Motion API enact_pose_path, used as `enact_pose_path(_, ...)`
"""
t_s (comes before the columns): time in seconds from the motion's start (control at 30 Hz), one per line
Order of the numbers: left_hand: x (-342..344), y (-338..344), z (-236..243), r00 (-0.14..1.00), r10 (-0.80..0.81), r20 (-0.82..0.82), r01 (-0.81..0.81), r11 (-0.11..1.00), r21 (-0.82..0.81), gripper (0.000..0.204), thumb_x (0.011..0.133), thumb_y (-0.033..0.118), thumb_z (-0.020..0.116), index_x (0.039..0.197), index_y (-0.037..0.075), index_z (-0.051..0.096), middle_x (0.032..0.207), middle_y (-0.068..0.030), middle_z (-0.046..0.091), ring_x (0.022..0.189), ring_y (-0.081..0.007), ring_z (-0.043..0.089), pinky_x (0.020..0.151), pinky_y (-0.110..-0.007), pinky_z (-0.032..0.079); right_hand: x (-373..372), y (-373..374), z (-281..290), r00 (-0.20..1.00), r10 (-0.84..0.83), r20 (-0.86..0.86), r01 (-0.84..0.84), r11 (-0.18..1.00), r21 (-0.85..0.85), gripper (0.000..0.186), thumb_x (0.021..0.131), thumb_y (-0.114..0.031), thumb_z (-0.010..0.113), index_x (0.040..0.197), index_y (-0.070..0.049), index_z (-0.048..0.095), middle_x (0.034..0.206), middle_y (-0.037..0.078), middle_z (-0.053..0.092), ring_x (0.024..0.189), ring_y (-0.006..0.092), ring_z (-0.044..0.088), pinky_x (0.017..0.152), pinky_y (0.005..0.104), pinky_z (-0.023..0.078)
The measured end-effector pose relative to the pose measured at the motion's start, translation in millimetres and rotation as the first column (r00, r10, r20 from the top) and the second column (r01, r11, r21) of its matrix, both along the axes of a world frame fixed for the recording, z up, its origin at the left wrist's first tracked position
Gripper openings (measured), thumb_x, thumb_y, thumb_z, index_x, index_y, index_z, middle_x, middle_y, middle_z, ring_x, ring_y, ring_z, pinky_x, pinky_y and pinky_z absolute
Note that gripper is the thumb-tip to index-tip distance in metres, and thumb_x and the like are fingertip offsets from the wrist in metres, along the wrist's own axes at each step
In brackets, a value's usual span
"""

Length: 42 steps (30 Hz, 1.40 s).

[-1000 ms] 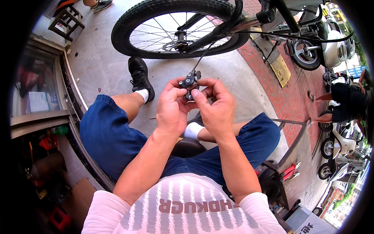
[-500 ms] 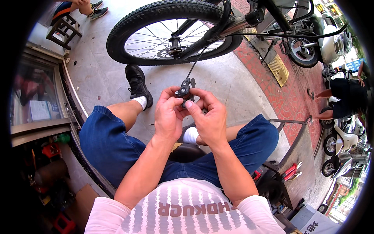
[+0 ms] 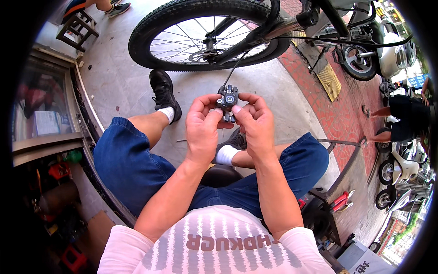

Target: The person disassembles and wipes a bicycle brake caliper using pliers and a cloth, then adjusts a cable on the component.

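A black bicycle brake caliper with silver bolts is held up between both hands, over the floor between my legs. My left hand pinches its left side, thumb near the lower edge. From the other side my right hand grips it with thumb and bent forefinger. A thin black cable runs from the caliper's top up to the bicycle fork. Just beyond is the front wheel, with a disc rotor at its hub. Fingers hide the caliper's underside.
On the left stand a glass-fronted cabinet and a low wooden stool beside a seated person's legs. Red-handled pliers rest at the right by a metal stand. Parked scooters and a standing person are farther right.
The caliper has turned so its round bolted face shows upward, and both hands have shifted slightly right with it. My fingers have moved farther apart along its sides.
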State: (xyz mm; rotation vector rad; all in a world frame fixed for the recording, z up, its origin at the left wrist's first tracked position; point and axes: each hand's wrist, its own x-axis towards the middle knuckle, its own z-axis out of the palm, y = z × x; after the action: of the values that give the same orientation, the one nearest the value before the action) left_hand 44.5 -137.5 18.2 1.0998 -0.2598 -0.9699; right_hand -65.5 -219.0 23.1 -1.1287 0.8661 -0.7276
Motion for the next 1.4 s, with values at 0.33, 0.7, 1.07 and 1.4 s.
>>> enact_pose_path(0.33, -3.5, -3.4, 14.3, 0.996, -0.02, 0.082, 0.022, 1.0, -0.02, 0.025, 0.1, -0.001, 0.056, 0.125, -0.003, 0.058, 0.11, -0.0107, 0.069, 0.091, -0.0136, 0.069, 0.075, -0.03, 0.064, 0.3, -3.7, 19.8, 1.0, -0.025, 0.0, 0.025, 0.999, 0.04, 0.043, 0.091, -0.011, 0.076, 0.127, 0.005, 0.061, 0.079, -0.003, 0.059, 0.066, 0.0026, 0.05, 0.056, 0.0178, 0.038)
enact_pose_path(0.7, -6.7, -5.8, 13.5, 0.994, 0.009, 0.106, -0.006, 1.0, -0.028, 0.021, 0.098, -0.003, 0.059, 0.119, -0.003, 0.061, 0.11, -0.0105, 0.069, 0.082, -0.0099, 0.069, 0.071, -0.026, 0.06, -2.7, -3.5, 26.4, 0.991, -0.027, -0.132, 0.018, 0.998, -0.065, 0.037, 0.093, -0.007, 0.07, 0.125, 0.009, 0.06, 0.076, -0.002, 0.062, 0.069, 0.0028, 0.053, 0.063, 0.0206, 0.041)
enact_pose_path(1.07, -8.7, -7.5, 15.9, 0.976, -0.007, 0.22, 0.008, 1.0, -0.003, 0.023, 0.097, -0.003, 0.06, 0.12, -0.004, 0.062, 0.104, -0.008, 0.072, 0.082, -0.0095, 0.069, 0.07, -0.026, 0.059, -8.8, -6.4, 28.9, 0.998, -0.023, -0.054, 0.024, 1.0, 0.015, 0.036, 0.093, -0.008, 0.068, 0.126, 0.005, 0.061, 0.082, -0.001, 0.061, 0.072, 0.0039, 0.053, 0.062, 0.0203, 0.04)
enact_pose_path(1.4, 32.2, -8.4, 29.7, 0.984, 0.073, -0.162, -0.083, 0.995, -0.051, 0.03, 0.105, 0.012, 0.042, 0.13, -0.002, 0.052, 0.117, -0.0191, 0.071, 0.095, -0.0302, 0.075, 0.082, -0.044, 0.065, -51.2, -5.1, -15.1, 0.993, -0.108, 0.048, 0.093, 0.966, 0.242, 0.034, 0.09, 0.009, 0.048, 0.121, 0.003, 0.062, 0.119, 0.017, 0.068, 0.088, 0.0169, 0.068, 0.075, 0.0301, 0.059)
